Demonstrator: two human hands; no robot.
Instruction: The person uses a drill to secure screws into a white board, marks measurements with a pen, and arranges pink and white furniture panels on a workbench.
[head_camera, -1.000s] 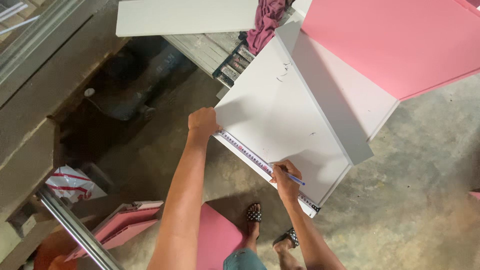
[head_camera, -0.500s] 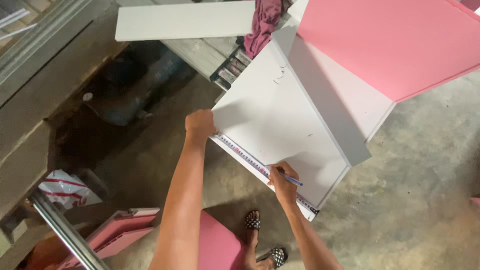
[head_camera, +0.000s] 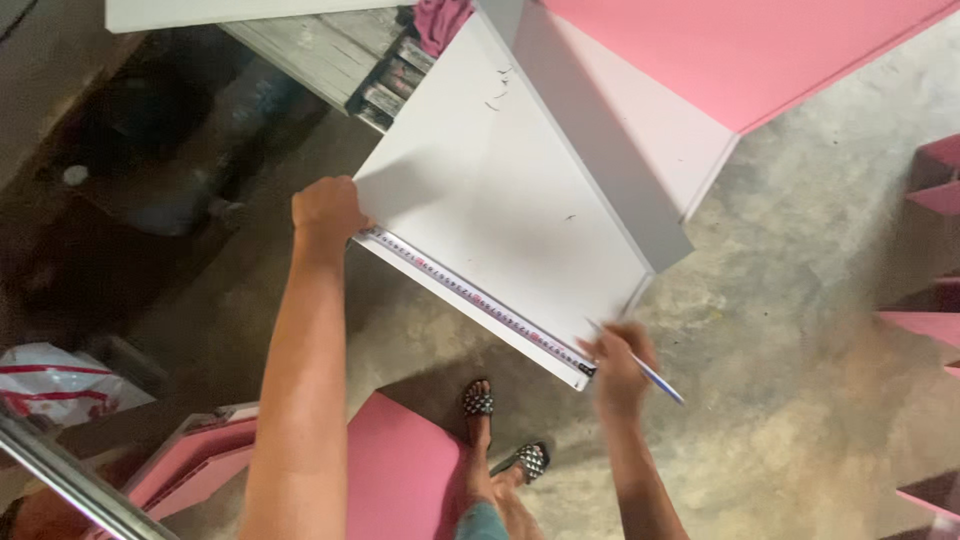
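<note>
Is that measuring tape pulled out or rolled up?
Pulled out: the measuring tape lies flat along the white board's edge, between left hand and right hand.

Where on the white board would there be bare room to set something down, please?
The white board is bare between the tape measure along its near edge and the raised white panel. The near edge is crowded: left hand at one end, right hand with pen at the other.

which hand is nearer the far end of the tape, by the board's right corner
Right. The right hand holds a pen just beside that end of the tape; the left hand pins its other end.
</note>
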